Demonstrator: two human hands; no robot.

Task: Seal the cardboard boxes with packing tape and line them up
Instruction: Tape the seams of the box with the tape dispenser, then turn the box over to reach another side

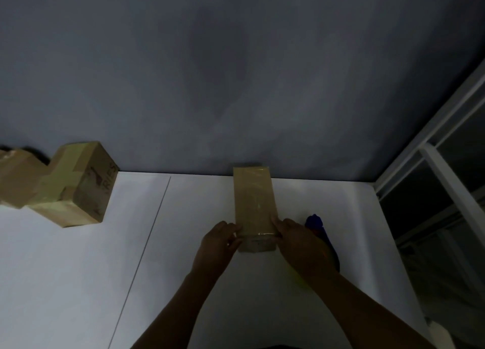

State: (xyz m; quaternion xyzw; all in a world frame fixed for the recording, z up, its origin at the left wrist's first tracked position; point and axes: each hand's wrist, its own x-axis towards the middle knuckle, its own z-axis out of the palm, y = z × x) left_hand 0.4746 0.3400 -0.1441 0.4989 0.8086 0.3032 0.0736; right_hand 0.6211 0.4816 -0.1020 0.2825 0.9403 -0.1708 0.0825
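A long narrow cardboard box [254, 199] lies on the white table [78, 270], its far end against the grey wall, with shiny clear tape along its top. My left hand [217, 241] holds the box's near left corner, fingers curled against the side. My right hand [299, 241] holds the near right corner the same way. A blue tape dispenser [319, 226] lies on the table just right of the box, partly hidden behind my right hand.
Two taped cardboard boxes stand at the far left: a larger one [76, 186] with printed letters and another [15, 178] cut off by the frame edge. A white-framed window [435, 165] runs along the table's right edge. A thin seam crosses the tabletop.
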